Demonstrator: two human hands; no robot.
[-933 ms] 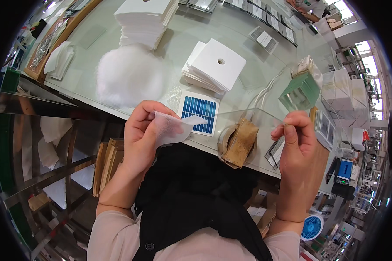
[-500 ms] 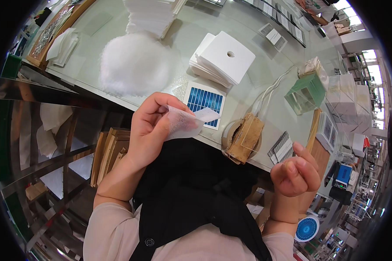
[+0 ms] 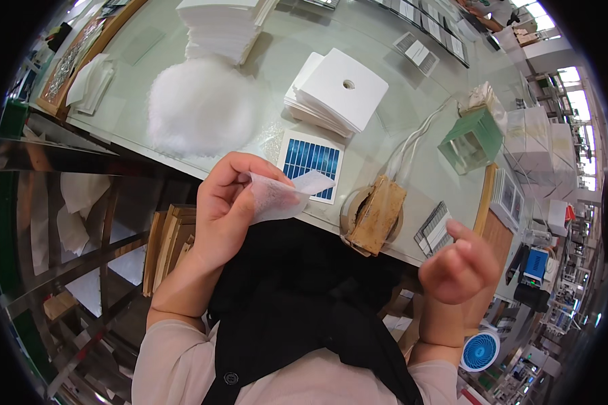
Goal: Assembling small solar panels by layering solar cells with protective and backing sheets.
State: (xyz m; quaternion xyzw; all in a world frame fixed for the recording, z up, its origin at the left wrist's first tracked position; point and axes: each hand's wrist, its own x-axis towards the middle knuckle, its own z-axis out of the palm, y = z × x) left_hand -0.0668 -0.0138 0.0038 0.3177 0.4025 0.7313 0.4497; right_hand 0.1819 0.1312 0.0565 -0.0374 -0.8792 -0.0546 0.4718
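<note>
My left hand (image 3: 226,202) is closed on a thin, translucent white sheet (image 3: 273,198), pinched between thumb and fingers. A folded flap of it sticks out to the right, over part of a small solar panel (image 3: 311,162) with blue cells and a white border. That panel lies near the table's front edge. Off to the right, my right hand (image 3: 458,270) is raised, palm up, its index finger stretched and the others loosely curled and apart. I see nothing in it. Nearest to it is a small grey striped panel (image 3: 432,228) with a white strip.
Behind the panel sits a stack of white square sheets (image 3: 344,88) with a hole. Left of it lies a pile of translucent white sheets (image 3: 199,108). A worn brown block (image 3: 382,212) on a round holder stands at the front edge, near white cables (image 3: 412,138) and a green glass block (image 3: 471,142).
Both hands keep nearly the same pose. The left still grips the sheet, and the right hand's fingers have shifted slightly. The table's contents appear a little shifted to the left in view.
</note>
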